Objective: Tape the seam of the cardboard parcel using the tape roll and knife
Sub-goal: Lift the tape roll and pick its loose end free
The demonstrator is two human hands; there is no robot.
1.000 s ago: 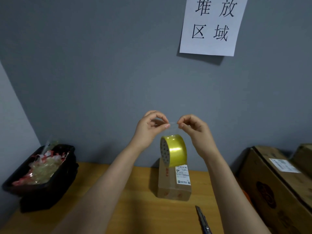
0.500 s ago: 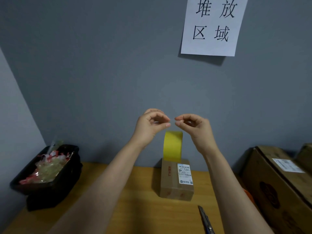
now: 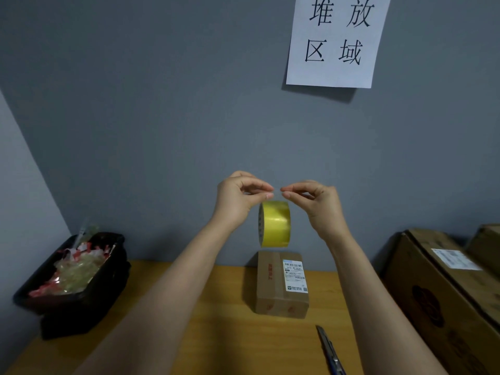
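A yellow tape roll (image 3: 274,224) hangs in the air above the small cardboard parcel (image 3: 281,286), which lies on the wooden table with a white label on top. My left hand (image 3: 239,198) and my right hand (image 3: 315,203) are raised side by side, each pinching the clear free end of the tape just above the roll. The roll dangles from that strip with its outer face toward me. A utility knife (image 3: 330,350) lies on the table in front of the parcel, to its right.
A black tray (image 3: 78,299) full of tape scraps stands at the left on the wooden table (image 3: 216,334). Large cardboard boxes (image 3: 446,288) crowd the right side. A grey wall with a paper sign (image 3: 338,40) stands close behind.
The hanging roll has swung and turned on the tape strip, from side-on to facing me. My hands stay pinched at about the same height.
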